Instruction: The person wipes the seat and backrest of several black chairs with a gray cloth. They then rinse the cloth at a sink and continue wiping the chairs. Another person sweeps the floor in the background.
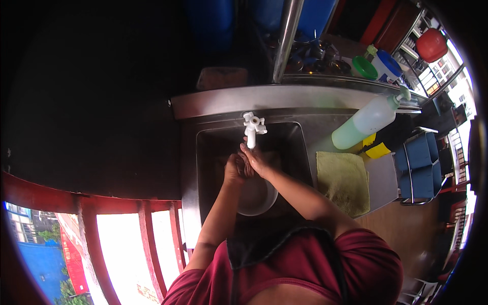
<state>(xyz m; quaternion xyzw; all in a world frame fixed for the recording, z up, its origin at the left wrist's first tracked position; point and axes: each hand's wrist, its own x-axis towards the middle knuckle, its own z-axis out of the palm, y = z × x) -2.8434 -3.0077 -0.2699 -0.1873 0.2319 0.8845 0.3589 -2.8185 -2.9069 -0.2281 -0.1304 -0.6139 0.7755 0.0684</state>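
Observation:
Both my hands are close together under the white plastic tap (251, 131), inside the stainless steel sink (301, 145). My left hand (233, 167) has its fingers curled and meets a reddish-brown wet mass, perhaps a cloth, between the hands; its exact kind cannot be told. Just below the spout, my right hand (256, 160) looks wet and has its fingers pointing up towards the tap. A pale round bowl (257, 202) sits in the basin beneath my wrists, partly hidden by them.
Right of the sink lies a yellow-green cloth (341, 183), with a pump bottle of green liquid (362, 124) above it. A steel backsplash (228, 101) and an upright metal post (288, 42) stand behind. Tubs with green (365, 67) and blue lids (389, 64) are at upper right.

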